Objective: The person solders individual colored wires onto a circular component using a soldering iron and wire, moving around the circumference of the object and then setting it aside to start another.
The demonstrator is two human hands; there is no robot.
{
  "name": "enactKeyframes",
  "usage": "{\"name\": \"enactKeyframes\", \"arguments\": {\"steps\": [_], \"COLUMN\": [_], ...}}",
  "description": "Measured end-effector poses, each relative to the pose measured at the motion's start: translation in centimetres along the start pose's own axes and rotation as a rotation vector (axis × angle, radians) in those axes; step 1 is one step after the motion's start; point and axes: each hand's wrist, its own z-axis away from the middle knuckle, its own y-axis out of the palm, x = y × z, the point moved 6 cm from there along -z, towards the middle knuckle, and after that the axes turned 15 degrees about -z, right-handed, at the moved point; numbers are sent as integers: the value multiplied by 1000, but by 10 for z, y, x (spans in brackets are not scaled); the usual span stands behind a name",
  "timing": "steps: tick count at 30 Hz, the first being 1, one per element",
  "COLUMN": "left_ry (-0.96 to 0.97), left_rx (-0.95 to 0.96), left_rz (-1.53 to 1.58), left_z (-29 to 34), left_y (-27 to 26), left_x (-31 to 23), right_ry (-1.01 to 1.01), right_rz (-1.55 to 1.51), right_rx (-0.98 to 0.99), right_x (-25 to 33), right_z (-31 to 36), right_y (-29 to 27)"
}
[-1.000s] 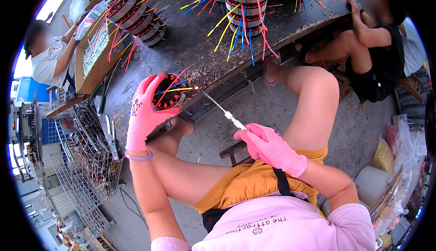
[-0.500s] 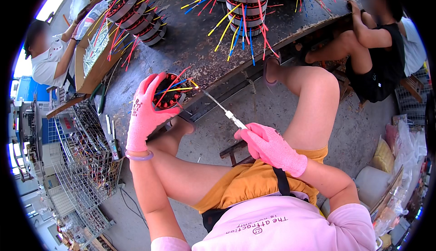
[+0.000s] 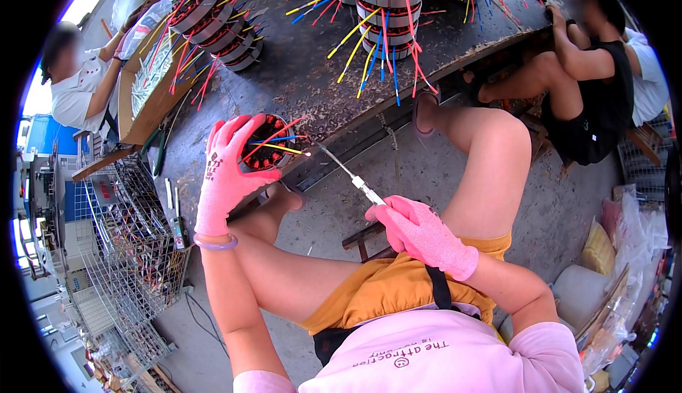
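My left hand (image 3: 231, 169), in a pink glove, curves round the side of a small motor stator (image 3: 266, 164) at the table's near edge, its thumb and fingers gripping the rim. Red, blue and yellow wires stick out of the stator's dark red windings to the right. The yellow wire (image 3: 283, 148) ends in a small bright spot. My right hand (image 3: 425, 233), also gloved in pink, is closed on a slim tool (image 3: 364, 188) with a thin metal shaft and a pale handle; its exact kind is unclear. The shaft's tip is just right of the wire ends, apart from them.
Stacked stators (image 3: 389, 16) with coloured wires stand across the worn dark table (image 3: 312, 84). A cardboard box (image 3: 145, 98) of pale strips is at left, above wire baskets (image 3: 128, 244). One person (image 3: 78, 87) sits at far left, others (image 3: 586, 80) at far right.
The tool's tip has come away from the wire ends. The blue wire now shows apart from the yellow one, which points lower. My left hand stays round the stator.
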Motion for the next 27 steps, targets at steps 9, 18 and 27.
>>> {"name": "enactKeyframes", "arguments": {"steps": [9,18,27], "left_ry": [-58,-38,13], "left_rx": [-11,-25,-84], "left_rz": [60,40,46], "left_z": [2,0,-2], "left_y": [4,3,-4], "left_x": [3,3,-4], "right_ry": [33,50,65], "right_rz": [45,20,19], "right_rx": [5,6,1], "right_x": [7,11,12], "right_z": [1,3,4], "right_y": [6,8,7]}}
